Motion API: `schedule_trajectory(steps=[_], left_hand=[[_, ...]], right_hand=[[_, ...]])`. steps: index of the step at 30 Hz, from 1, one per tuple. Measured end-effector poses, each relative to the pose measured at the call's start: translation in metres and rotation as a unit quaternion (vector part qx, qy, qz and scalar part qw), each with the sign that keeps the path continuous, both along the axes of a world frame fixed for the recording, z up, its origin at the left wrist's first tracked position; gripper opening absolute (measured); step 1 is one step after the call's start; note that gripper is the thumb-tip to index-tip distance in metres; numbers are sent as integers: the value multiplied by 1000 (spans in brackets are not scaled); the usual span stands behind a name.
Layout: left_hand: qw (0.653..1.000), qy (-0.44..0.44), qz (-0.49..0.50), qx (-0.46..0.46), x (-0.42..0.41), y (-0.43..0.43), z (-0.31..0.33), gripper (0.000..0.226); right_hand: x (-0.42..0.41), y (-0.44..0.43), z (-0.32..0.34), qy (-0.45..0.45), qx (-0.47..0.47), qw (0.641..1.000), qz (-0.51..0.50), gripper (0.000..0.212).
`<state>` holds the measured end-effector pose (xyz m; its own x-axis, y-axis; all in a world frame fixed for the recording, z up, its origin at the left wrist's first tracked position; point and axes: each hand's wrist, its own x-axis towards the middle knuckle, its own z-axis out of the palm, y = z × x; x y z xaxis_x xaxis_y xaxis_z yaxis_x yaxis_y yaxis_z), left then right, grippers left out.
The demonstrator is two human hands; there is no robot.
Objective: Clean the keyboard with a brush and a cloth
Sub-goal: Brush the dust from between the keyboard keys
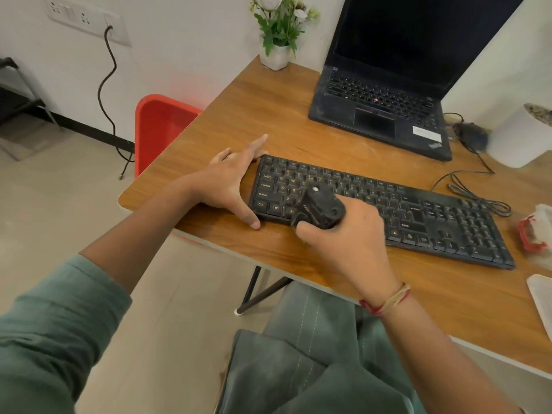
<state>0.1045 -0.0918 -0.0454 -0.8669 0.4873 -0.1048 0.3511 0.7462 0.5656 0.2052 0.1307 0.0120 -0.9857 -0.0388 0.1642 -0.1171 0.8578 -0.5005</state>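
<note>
A black keyboard lies slantwise on the wooden table. My left hand braces the keyboard's left end, thumb along the near corner and fingers spread at the far corner. My right hand grips a black brush by its chunky handle, held over the lower-left keys; its bristles are hidden under the handle and hand. I see no cloth that I can tell for sure.
An open black laptop stands behind the keyboard. A white flower pot sits at the far corner, a white pot at right. The keyboard's cable coils right. A red-and-white packet and a red chair flank the table.
</note>
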Motion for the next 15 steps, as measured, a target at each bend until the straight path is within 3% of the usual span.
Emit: schedule_trajectory(steps=[3,5,8,11,15], left_hand=[[1000,6,1,0,0,0,-1,155],[1000,7,-2,2,0,0,-1,155],[1000,5,-3,3,0,0,-1,154],[1000,8,-3,1,0,-1,-2,153],[1000,12,-6,2,-1,0,-3,154]], right_hand=[[-2,-16,-6,8,5,999,47,37],[-6,-21,-5,-54,-77,993,78,30],[-13,-6,7,-147,-213,965,43,19],[-18,18,18,-76,-133,988,15,25],[-8,5,13,-48,11,998,43,34]])
